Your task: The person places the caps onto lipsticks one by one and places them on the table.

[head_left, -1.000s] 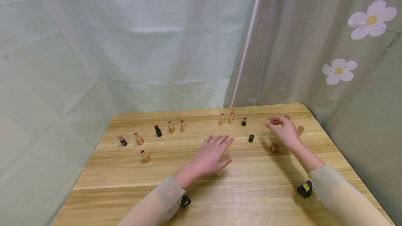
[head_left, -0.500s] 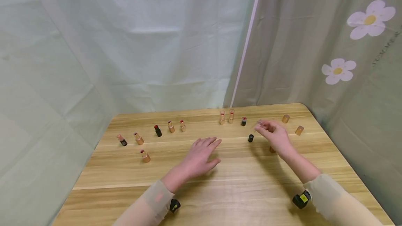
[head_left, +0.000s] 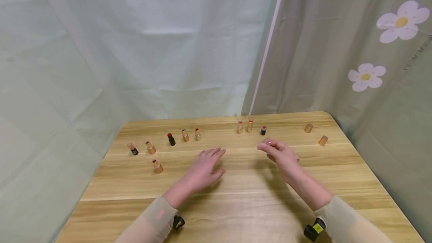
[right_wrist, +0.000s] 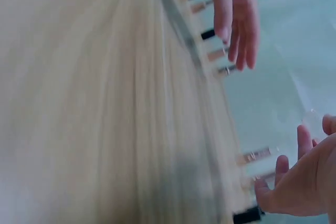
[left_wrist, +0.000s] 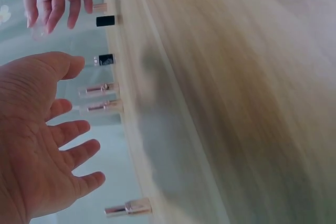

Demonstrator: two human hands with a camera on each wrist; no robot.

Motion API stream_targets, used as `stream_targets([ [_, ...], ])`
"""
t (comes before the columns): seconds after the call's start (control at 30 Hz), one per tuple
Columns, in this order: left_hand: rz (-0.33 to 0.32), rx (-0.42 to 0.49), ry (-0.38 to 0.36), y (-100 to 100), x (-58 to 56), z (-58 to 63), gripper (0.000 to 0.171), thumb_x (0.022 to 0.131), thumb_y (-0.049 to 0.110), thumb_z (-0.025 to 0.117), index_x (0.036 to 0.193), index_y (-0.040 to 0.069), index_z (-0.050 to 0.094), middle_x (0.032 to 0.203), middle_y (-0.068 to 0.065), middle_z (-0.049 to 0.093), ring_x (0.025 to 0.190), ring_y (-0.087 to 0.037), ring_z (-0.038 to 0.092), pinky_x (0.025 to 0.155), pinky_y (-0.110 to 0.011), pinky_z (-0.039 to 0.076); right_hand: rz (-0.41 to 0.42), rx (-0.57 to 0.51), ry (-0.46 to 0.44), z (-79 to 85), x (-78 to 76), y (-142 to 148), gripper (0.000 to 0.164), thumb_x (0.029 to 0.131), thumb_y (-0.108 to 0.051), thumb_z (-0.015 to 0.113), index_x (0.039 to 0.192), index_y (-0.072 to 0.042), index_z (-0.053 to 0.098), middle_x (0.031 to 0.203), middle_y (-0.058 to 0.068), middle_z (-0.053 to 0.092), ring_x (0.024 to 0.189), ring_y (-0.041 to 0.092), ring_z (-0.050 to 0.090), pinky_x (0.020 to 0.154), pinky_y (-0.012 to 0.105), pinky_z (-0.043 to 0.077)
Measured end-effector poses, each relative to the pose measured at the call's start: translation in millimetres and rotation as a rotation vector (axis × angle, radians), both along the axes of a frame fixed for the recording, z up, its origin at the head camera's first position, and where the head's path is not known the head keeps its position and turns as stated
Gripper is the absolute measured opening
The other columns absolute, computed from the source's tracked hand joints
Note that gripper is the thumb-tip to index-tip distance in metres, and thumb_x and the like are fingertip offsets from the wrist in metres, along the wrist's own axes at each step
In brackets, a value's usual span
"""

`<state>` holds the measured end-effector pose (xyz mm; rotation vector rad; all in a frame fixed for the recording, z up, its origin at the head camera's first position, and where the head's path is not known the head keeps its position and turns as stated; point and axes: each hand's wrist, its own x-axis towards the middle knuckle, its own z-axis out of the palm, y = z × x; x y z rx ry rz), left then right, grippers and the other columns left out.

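My right hand [head_left: 281, 156] pinches a small clear lipstick cap [left_wrist: 38, 31] between thumb and fingers, above the right half of the table. The cap barely shows in the head view but is visible in both wrist views. My left hand [head_left: 202, 171] hovers palm down over the middle, fingers loosely spread, holding nothing. Beyond the hands stand two gold lipsticks [head_left: 240, 126] under clear covers and a short black lipstick [head_left: 263, 131] with a red top. A black cap [left_wrist: 105, 21] shows in the left wrist view; in the head view my right hand hides it.
Several uncapped lipsticks stand at the left, among them a black one [head_left: 171, 139], a pink-topped one [head_left: 133, 149] and a gold one [head_left: 157, 166]. Copper-coloured caps [head_left: 323, 140] stand at the right, one partly behind my right wrist. A curtain [head_left: 189, 48] hangs along the table's back edge.
My right hand has travelled left and closer to me from the copper caps, carrying the clear cap. The left hand has drifted left, still relaxed.
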<state>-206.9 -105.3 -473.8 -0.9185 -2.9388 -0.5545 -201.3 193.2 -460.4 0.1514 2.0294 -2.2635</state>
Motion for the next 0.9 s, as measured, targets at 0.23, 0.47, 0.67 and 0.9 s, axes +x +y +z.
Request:
stream_targets([
  [0.23,0.069,0.034,0.005,-12.7,-2.0,-1.7,0.066,0.098,0.033,0.070,0.155,0.011,0.045,0.154,-0.012,0.047,0.141,-0.034,0.043,0.118,-0.056,0.028,-0.003,-0.320,-0.205,-9.4,8.7,-19.7,0.006,0.101,-0.019,0.066,0.097,-0.017,0.069,0.099,-0.004,0.074,0.118,0.021,0.062,0.117,0.052,0.031],
  [0.47,0.137,0.092,0.042,-23.0,-11.1,3.7,0.057,0.096,0.026,0.073,0.146,0.008,0.054,0.142,-0.014,0.058,0.129,-0.038,0.053,0.108,-0.057,0.041,-0.013,-0.413,-0.310,-19.5,11.2,-27.4,0.005,0.101,-0.023,0.066,0.100,-0.020,0.069,0.104,-0.002,0.075,0.129,0.029,0.054,0.116,0.050,0.034],
  [0.67,0.229,0.073,0.103,-31.4,-31.5,21.8,0.051,0.093,0.025,0.075,0.139,0.007,0.061,0.132,-0.015,0.063,0.121,-0.039,0.058,0.100,-0.057,0.047,-0.039,-0.413,-0.317,-21.2,11.7,-26.9,0.008,0.099,-0.023,0.069,0.104,-0.018,0.067,0.106,-0.001,0.075,0.130,0.031,0.052,0.115,0.048,0.035],
  [0.9,0.327,0.002,0.170,-45.3,-67.4,45.3,0.050,0.094,0.028,0.073,0.137,0.006,0.062,0.132,-0.016,0.063,0.125,-0.042,0.052,0.102,-0.058,0.042,-0.028,-0.399,-0.299,-21.3,13.1,-25.8,0.007,0.100,-0.022,0.068,0.105,-0.018,0.066,0.103,-0.002,0.075,0.121,0.027,0.058,0.114,0.048,0.037],
])
